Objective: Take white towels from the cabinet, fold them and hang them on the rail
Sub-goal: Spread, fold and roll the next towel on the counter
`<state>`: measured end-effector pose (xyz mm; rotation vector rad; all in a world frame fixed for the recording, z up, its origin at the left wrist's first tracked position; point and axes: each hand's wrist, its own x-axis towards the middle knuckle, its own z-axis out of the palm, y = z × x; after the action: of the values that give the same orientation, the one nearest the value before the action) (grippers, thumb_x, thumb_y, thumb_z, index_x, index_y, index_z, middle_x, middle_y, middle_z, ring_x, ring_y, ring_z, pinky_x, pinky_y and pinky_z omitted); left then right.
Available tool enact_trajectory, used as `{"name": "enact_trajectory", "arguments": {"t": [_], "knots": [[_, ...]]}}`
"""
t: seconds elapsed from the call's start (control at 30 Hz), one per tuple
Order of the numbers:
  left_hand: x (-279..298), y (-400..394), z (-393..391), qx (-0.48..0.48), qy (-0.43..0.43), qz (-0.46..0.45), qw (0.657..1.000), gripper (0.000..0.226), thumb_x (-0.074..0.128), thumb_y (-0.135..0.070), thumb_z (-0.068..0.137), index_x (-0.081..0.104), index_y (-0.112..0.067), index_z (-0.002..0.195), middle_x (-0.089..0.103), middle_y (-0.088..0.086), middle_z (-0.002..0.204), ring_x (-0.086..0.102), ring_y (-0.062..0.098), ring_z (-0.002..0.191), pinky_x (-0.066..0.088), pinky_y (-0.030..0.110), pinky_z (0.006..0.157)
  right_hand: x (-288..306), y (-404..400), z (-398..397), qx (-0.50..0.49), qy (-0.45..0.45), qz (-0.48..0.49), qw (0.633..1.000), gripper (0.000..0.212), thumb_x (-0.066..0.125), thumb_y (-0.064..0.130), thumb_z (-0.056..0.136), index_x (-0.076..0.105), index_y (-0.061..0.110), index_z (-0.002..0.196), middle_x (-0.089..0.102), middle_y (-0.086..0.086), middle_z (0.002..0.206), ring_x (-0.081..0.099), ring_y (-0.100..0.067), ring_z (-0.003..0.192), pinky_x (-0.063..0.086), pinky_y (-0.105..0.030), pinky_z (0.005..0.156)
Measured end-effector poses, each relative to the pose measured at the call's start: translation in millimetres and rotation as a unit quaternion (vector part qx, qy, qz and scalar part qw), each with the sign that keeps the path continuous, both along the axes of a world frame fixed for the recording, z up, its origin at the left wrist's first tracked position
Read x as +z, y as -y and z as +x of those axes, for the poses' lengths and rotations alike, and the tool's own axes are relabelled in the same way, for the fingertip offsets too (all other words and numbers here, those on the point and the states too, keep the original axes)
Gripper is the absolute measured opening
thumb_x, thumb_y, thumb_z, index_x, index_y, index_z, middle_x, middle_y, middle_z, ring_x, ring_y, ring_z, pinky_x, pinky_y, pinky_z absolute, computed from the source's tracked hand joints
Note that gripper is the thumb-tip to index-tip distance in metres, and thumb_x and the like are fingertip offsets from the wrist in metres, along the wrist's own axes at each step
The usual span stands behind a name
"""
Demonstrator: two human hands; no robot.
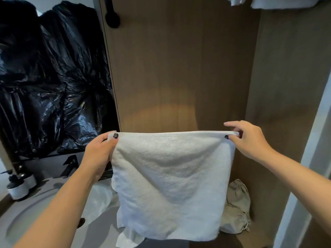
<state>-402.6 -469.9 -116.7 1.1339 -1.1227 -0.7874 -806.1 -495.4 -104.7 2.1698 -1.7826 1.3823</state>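
Two bare forearms rise from the bottom corners of the view and meet a square white terry towel (172, 185) that hangs between them in front of an open brown wooden cabinet (179, 68). At the towel's upper left corner, the left hand (97, 156) has its thumb pressed over the front of the cloth and its fingers behind, clamped on the hem. At the upper right corner, the right hand (250, 138) pinches the hem between thumb and forefinger, with the remaining fingers lifted clear above the edge.

Held taut, the top hem runs nearly level from hand to hand, so the towel's long line lies crosswise to the person and the cloth drops straight down from both grips. Neither hand is clearly nearer the body of the towel; each holds one end of the same edge. Judging from this hold, the next fold would likely bring one corner across to the other, or the top edge down.

No rail shows anywhere, so its direction from the towel cannot be told. White cloth (286, 2) is cut off by the top edge and may be hanging or stacked towels. The towel's lower edge hides part of the cabinet floor; more white fabric (129, 238) peeks out beneath it, and a crumpled beige cloth bag (236, 208) sits just beside it on the right. Shiny black plastic sheeting (53, 77) covers the area to the left.
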Motion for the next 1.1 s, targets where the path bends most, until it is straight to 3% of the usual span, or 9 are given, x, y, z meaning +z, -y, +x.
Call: {"name": "enact_trajectory", "arguments": {"t": [0.13, 0.23, 0.3, 0.47, 0.63, 0.77, 0.83, 0.93, 1.1], "knots": [[2, -6, -2, 0.035, 0.096, 0.001, 0.995, 0.016, 0.063, -0.031, 0.095, 0.07, -0.019, 0.101, 0.076, 0.0, 0.084, 0.071, 0.02, 0.079, 0.059, 0.049, 0.081, 7, 1, -10, 0.013, 0.013, 0.05, 0.999, 0.008, 0.062, 0.015, 0.093, 0.069, 0.017, 0.095, 0.06, 0.001, 0.095, 0.055, -0.015, 0.09, 0.04, -0.019, 0.065], [-4, -10, -11, 0.072, 0.142, -0.027, 0.987, 0.013, 0.059, -0.033, 0.097, 0.062, -0.02, 0.095, 0.072, 0.007, 0.079, 0.066, 0.03, 0.073, 0.055, 0.054, 0.076, 8, -1, -15, 0.059, 0.084, 0.088, 0.991, 0.01, 0.055, 0.018, 0.097, 0.065, 0.016, 0.098, 0.062, 0.0, 0.096, 0.057, -0.014, 0.091, 0.042, -0.023, 0.065], [-11, -13, -20, 0.114, 0.197, -0.061, 0.972, 0.013, 0.054, -0.032, 0.099, 0.057, -0.02, 0.096, 0.067, 0.009, 0.084, 0.061, 0.033, 0.077, 0.051, 0.046, 0.07, 5, -3, -14, 0.073, 0.141, 0.096, 0.983, 0.013, 0.05, 0.019, 0.099, 0.061, 0.014, 0.105, 0.061, 0.0, 0.099, 0.056, -0.013, 0.091, 0.042, -0.024, 0.066], [-19, -26, -37, 0.204, 0.239, -0.113, 0.943, 0.011, 0.047, -0.024, 0.102, 0.05, -0.014, 0.101, 0.054, -0.006, 0.082, 0.048, 0.007, 0.071, 0.038, 0.021, 0.063, -13, -4, -5, 0.069, 0.181, 0.066, 0.979, 0.017, 0.047, 0.024, 0.1, 0.058, 0.013, 0.108, 0.06, 0.0, 0.102, 0.056, -0.014, 0.094, 0.044, -0.026, 0.069], [-28, -36, -15, 0.22, 0.263, -0.038, 0.939, 0.014, 0.047, -0.03, 0.101, 0.05, -0.016, 0.101, 0.055, -0.007, 0.088, 0.049, 0.004, 0.076, 0.037, 0.023, 0.063, -32, 4, 15, 0.076, 0.15, 0.061, 0.984, 0.017, 0.044, 0.022, 0.1, 0.058, 0.013, 0.099, 0.057, 0.005, 0.091, 0.053, -0.008, 0.085, 0.039, -0.025, 0.065], [-59, -43, 20, 0.148, 0.282, 0.098, 0.943, 0.018, 0.048, -0.035, 0.1, 0.055, -0.018, 0.097, 0.061, -0.001, 0.096, 0.058, 0.017, 0.087, 0.045, 0.036, 0.072, -72, 17, 34, 0.112, 0.131, 0.136, 0.976, 0.021, 0.05, 0.026, 0.098, 0.063, 0.012, 0.09, 0.063, -0.003, 0.089, 0.059, -0.019, 0.086, 0.046, -0.038, 0.074], [-88, -43, 35, 0.136, 0.273, 0.129, 0.943, 0.016, 0.05, -0.036, 0.099, 0.055, -0.021, 0.095, 0.063, 0.001, 0.096, 0.06, 0.021, 0.09, 0.047, 0.039, 0.076, -101, 21, 47, 0.131, 0.135, 0.182, 0.965, 0.022, 0.051, 0.026, 0.098, 0.062, 0.013, 0.084, 0.064, -0.005, 0.085, 0.059, -0.022, 0.082, 0.046, -0.038, 0.072], [-125, -40, 41, 0.138, 0.25, 0.15, 0.947, 0.015, 0.048, -0.034, 0.1, 0.055, -0.021, 0.094, 0.062, 0.0, 0.093, 0.057, 0.018, 0.084, 0.043, 0.032, 0.066, -140, 24, 59, 0.124, 0.155, 0.222, 0.955, 0.024, 0.052, 0.028, 0.098, 0.062, 0.016, 0.08, 0.065, -0.005, 0.081, 0.061, -0.022, 0.079, 0.046, -0.037, 0.068], [-179, -12, 50, 0.097, 0.155, 0.197, 0.963, 0.016, 0.052, -0.031, 0.1, 0.059, -0.016, 0.099, 0.065, 0.002, 0.092, 0.061, 0.016, 0.081, 0.046, 0.028, 0.067, -188, 41, 82, 0.094, 0.193, 0.278, 0.936, 0.025, 0.05, 0.03, 0.099, 0.063, 0.012, 0.086, 0.065, -0.008, 0.084, 0.062, -0.024, 0.083, 0.044, -0.035, 0.066]]}}
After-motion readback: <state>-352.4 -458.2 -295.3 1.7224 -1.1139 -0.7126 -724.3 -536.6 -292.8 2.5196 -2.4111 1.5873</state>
